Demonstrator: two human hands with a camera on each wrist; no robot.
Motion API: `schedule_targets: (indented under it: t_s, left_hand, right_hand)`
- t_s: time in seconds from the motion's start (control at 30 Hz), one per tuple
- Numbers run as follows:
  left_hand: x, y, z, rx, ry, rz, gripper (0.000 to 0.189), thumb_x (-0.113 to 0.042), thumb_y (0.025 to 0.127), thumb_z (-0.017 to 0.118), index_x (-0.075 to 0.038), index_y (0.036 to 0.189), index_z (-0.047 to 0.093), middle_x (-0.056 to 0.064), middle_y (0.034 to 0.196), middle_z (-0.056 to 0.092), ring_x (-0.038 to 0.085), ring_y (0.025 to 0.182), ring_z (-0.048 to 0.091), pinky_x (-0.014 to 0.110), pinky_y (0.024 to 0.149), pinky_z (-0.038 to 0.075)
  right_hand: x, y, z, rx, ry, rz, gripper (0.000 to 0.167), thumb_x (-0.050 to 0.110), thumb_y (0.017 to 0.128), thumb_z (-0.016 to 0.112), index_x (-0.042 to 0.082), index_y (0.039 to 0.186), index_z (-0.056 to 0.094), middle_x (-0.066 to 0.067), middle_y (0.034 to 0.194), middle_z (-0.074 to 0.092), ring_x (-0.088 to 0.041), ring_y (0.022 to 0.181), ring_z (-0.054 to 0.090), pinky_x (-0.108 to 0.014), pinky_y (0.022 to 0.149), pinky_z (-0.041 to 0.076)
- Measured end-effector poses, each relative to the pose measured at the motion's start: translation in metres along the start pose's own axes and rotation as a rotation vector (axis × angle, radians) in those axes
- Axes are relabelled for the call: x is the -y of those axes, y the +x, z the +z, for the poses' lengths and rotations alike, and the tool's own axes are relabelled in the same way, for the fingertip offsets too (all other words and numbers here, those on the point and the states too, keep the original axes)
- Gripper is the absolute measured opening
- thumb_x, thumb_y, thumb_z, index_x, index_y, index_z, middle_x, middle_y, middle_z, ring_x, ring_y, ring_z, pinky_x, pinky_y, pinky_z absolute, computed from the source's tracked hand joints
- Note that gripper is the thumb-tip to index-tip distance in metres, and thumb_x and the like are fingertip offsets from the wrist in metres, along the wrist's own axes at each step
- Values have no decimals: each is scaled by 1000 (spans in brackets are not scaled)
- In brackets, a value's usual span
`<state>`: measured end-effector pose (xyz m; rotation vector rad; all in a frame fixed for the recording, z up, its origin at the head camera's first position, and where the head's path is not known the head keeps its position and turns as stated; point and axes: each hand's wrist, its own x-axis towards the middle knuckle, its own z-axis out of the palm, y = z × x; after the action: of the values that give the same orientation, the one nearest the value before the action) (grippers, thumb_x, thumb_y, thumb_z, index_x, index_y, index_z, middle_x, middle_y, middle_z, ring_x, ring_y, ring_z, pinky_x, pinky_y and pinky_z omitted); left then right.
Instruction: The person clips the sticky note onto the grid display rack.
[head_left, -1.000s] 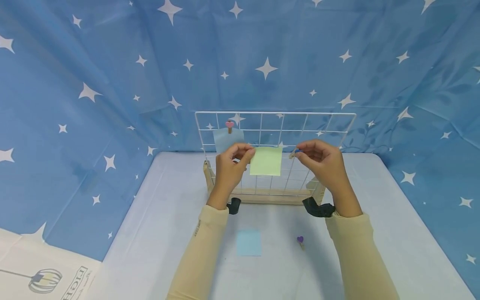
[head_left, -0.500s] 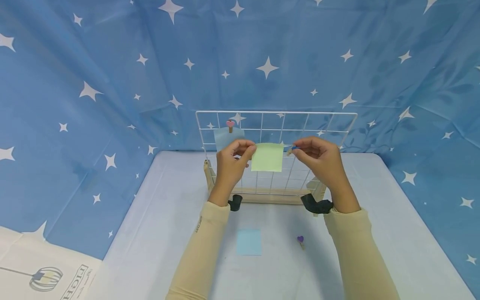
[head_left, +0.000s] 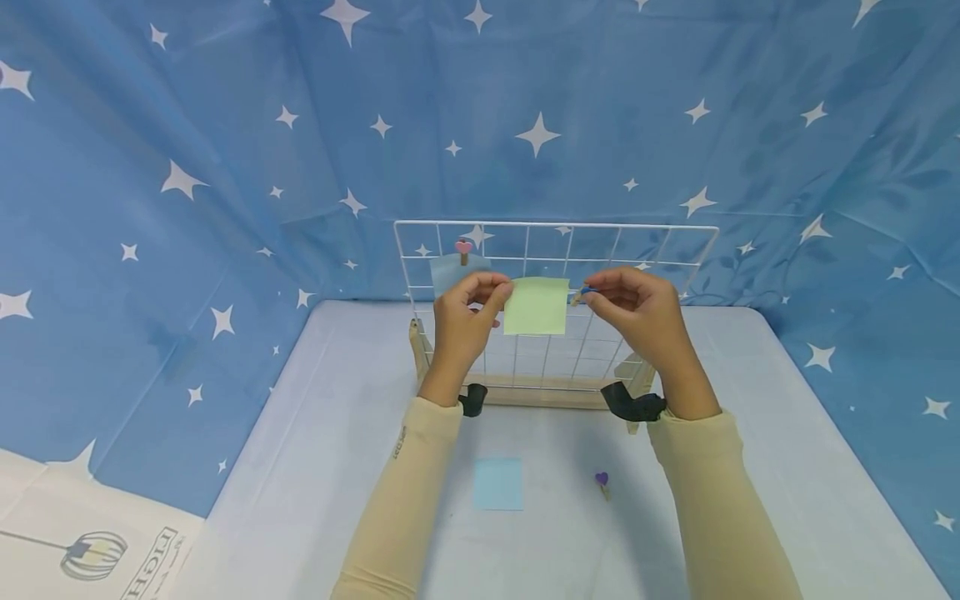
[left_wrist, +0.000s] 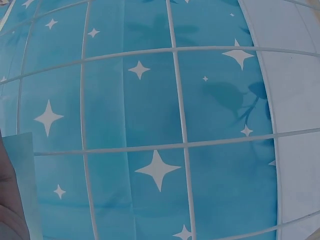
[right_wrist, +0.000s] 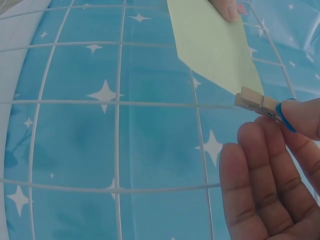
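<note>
A light green paper square is held up in front of a white wire grid. My left hand pinches it by its upper left edge between thumb and fingers. Just right of the paper, my right hand pinches a small wooden clothespin with a blue decoration at its end. In the right wrist view the clothespin's tip is right at the paper's corner. Behind my left hand a blue paper square hangs on the grid, under a clothespin with a pink heart.
The grid stands upright on a wooden base toward the table's back. On the white tabletop lie another blue paper square and a purple-heart clothespin. A blue star-patterned curtain hangs behind.
The green paper has risen a little in my left hand. My right hand has moved slightly up and left, bringing its clothespin closer to the paper.
</note>
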<state>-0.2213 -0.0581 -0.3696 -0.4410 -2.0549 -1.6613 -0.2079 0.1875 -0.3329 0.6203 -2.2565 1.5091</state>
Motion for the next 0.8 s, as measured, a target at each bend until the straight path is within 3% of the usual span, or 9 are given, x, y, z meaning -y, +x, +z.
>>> schedule_targets:
  t_s: [0.33,0.8]
  left_hand:
    - [-2,5,2,-1,4,1,18,-19,105,74,-2,111,78,12,92,76,21,81,71,32,64,65]
    - [-5,11,3,-2,7,23,18,-18,106,73,-2,112,78,13,95,76,25,82,71,32,64,64]
  right_hand:
    - [2,6,4,17,-5,-27,13,-6,98,74,-9,111,77,-26,103,75,3,88,70,-12,83,57]
    - [7,14,7,6,22,-34,11,-8,98,73,-10,108,77,-23,99,75,1,84,71,-13,80,59]
